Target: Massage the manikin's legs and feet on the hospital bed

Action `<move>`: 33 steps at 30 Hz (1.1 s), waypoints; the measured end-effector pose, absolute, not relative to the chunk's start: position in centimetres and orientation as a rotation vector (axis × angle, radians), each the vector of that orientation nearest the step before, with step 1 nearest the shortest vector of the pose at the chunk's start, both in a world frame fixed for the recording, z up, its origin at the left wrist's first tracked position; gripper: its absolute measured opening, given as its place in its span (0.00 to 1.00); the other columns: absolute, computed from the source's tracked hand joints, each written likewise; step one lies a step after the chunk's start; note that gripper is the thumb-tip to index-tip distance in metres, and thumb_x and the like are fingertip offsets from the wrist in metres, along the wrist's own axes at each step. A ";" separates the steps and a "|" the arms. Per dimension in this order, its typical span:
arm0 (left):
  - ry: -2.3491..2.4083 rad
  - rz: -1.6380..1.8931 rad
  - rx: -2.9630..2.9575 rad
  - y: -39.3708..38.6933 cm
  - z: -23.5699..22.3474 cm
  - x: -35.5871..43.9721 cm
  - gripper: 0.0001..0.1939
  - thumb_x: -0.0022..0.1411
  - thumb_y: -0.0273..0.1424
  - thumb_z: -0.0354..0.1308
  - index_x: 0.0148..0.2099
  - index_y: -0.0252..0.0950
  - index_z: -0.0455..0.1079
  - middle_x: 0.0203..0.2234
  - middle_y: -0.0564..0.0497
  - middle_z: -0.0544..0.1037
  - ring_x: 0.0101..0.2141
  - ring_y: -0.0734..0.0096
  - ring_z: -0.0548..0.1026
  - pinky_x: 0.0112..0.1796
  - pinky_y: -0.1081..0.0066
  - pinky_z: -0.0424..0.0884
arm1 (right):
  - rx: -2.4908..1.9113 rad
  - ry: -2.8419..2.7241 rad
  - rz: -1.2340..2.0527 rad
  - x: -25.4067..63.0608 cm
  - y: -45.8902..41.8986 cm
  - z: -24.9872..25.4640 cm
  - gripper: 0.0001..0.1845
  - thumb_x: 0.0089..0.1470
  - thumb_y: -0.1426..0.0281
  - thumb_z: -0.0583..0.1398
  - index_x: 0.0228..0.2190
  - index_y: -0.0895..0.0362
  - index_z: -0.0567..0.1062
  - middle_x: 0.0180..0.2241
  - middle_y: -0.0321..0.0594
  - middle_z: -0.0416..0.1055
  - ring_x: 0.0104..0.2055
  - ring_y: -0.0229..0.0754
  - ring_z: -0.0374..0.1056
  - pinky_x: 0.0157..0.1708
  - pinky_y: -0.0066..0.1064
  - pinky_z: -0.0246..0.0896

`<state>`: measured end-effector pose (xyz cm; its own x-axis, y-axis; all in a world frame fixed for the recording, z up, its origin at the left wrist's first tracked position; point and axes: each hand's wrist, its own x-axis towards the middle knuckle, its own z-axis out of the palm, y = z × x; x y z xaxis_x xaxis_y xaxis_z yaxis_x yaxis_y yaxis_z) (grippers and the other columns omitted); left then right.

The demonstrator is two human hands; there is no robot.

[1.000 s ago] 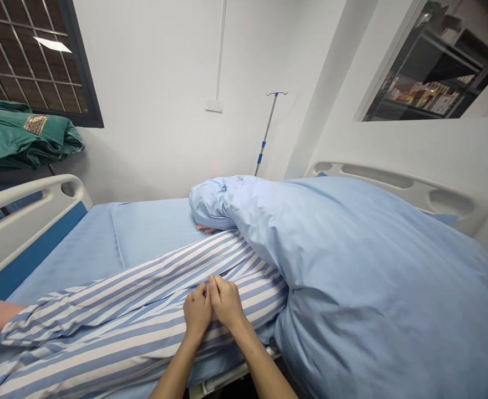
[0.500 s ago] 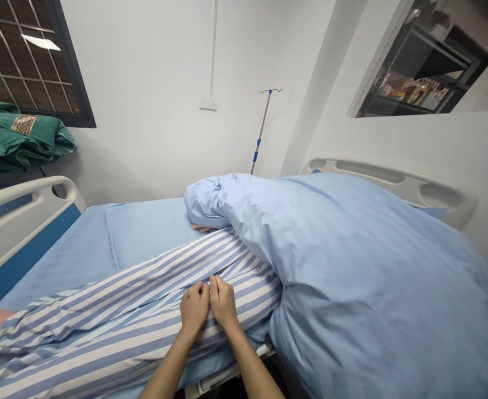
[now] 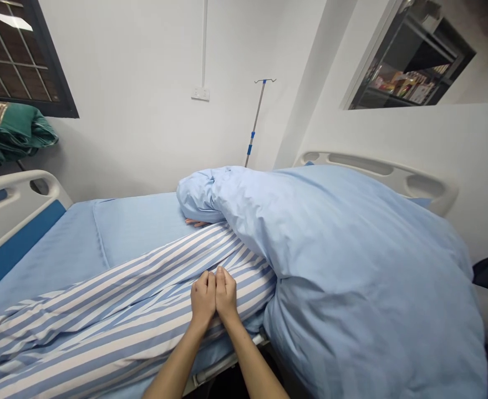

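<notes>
- Cloth of the striped trousers [image 3: 115, 299] could be bunched or dragged if it were pressed by the left hand [image 3: 203, 296] and right hand [image 3: 226, 293].
- Both hands are clenched side by side over the upper trouser legs; whether cloth is pinched cannot be told.
- The trousers are stretched along the blue sheet [image 3: 140, 221], their top covered by the quilt [image 3: 352, 249].
- The quilt could be pulled down by its own weight, its near side being draped past the bed frame [image 3: 219, 368].
- Fingers [image 3: 191, 221] exposed at the quilt's edge could be caught if it were shifted.
- Access higher up is blocked by the quilt's bulk.
- The drip stand [image 3: 257, 116] is placed beyond the bed; green cloth [image 3: 15, 130] is heaped near the footboard [image 3: 15, 191].
</notes>
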<state>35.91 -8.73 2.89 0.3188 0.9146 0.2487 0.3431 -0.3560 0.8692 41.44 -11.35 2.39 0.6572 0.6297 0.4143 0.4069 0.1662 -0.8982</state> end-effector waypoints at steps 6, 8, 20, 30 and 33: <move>1.189 0.973 1.913 -8.8 3.2 35.8 0.17 0.61 0.36 0.39 0.23 0.38 0.59 0.18 0.52 0.69 0.22 0.73 0.65 0.28 0.73 0.56 | -1.562 -1.006 0.246 42.3 -11.4 3.9 0.22 0.59 0.59 0.44 0.18 0.55 0.58 0.16 0.33 0.58 0.21 0.35 0.55 0.23 0.26 0.50; 1.198 0.946 1.939 -8.9 3.4 35.8 0.17 0.61 0.35 0.39 0.23 0.38 0.60 0.17 0.52 0.70 0.23 0.72 0.66 0.28 0.73 0.55 | -1.668 -1.163 0.191 42.9 -11.9 5.5 0.22 0.59 0.60 0.44 0.17 0.55 0.60 0.15 0.33 0.59 0.20 0.34 0.54 0.22 0.27 0.47; 1.290 0.882 2.076 -9.5 3.1 36.5 0.16 0.60 0.33 0.43 0.21 0.38 0.59 0.15 0.54 0.68 0.21 0.74 0.63 0.27 0.73 0.50 | -1.838 -1.286 -0.062 45.6 -12.1 3.2 0.21 0.60 0.64 0.43 0.20 0.55 0.63 0.16 0.34 0.61 0.20 0.36 0.56 0.25 0.28 0.43; 1.203 0.665 2.036 -8.2 6.0 38.4 0.13 0.55 0.34 0.47 0.19 0.37 0.58 0.16 0.54 0.66 0.21 0.74 0.61 0.24 0.73 0.48 | -1.636 -1.037 0.045 46.3 -12.3 3.2 0.21 0.60 0.61 0.43 0.18 0.55 0.57 0.16 0.32 0.55 0.21 0.34 0.52 0.23 0.27 0.45; 1.065 0.780 1.925 -7.9 7.5 39.7 0.15 0.55 0.33 0.46 0.18 0.37 0.55 0.13 0.57 0.61 0.20 0.76 0.59 0.24 0.74 0.50 | -1.551 -0.991 0.100 46.6 -12.3 3.1 0.21 0.60 0.61 0.42 0.19 0.56 0.59 0.18 0.33 0.57 0.22 0.35 0.53 0.24 0.26 0.48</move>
<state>39.66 -7.85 7.51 0.4592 0.8777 0.1367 0.3949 -0.3396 0.8537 46.55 -12.31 3.11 0.6295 0.6266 0.4594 0.5216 0.0974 -0.8476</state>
